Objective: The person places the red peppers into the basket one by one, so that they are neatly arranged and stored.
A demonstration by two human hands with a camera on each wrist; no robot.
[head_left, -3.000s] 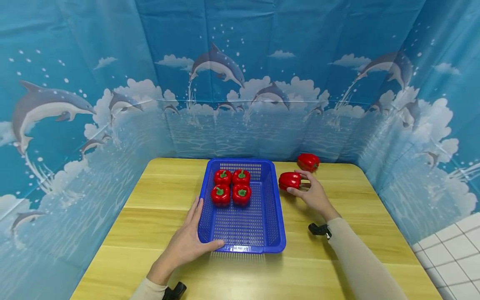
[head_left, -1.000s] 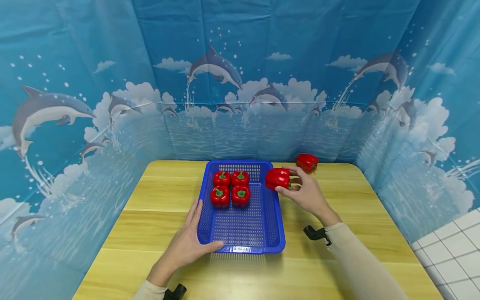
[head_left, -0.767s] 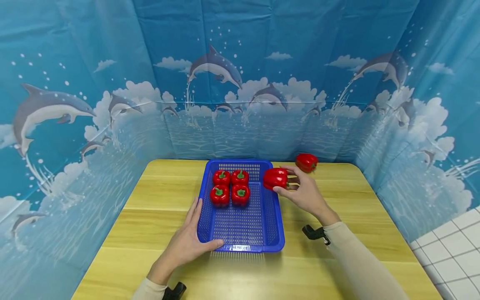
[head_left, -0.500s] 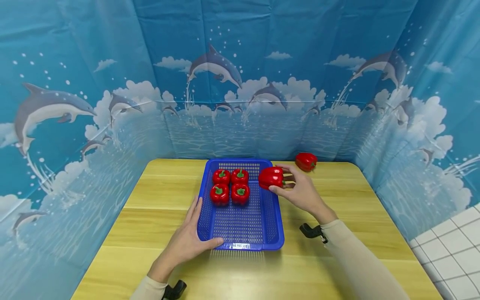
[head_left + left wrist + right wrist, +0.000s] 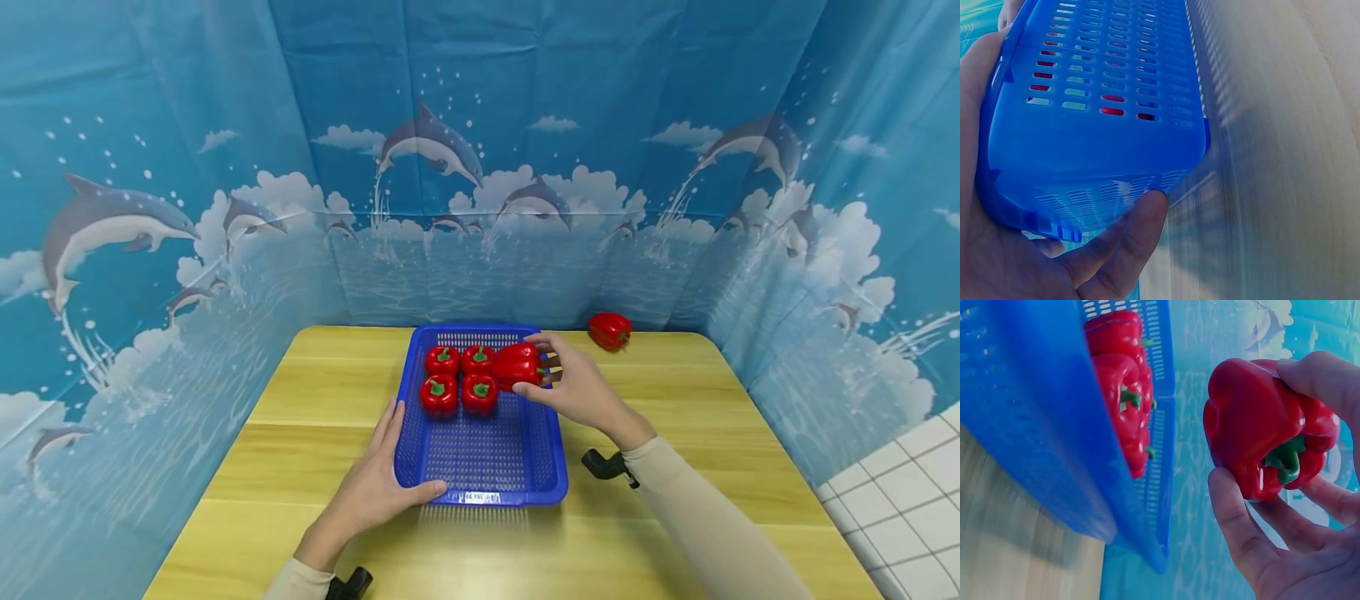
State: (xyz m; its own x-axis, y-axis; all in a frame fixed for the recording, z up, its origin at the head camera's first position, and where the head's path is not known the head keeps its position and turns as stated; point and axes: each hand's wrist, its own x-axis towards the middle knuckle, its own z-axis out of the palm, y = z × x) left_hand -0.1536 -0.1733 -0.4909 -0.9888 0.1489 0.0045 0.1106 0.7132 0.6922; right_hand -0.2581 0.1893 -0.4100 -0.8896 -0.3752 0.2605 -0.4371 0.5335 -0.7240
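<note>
Fingers: right hand (image 5: 573, 387), curled round a red pepper (image 5: 516, 365); left hand (image 5: 371, 483), spread against the corner of a basket (image 5: 480, 454).
Table (image 5: 300, 450): wood-toned, beneath all.
Basket: blue, slotted.
Four peppers (image 5: 481, 393): inside, stems up.
Red pepper: on its side, now over the basket beside the four; a second ago, at the right rim. Contact unclear.
Loose pepper (image 5: 609, 330): on table, back right.
Judged: fifth nearly placed, one outside.
</note>
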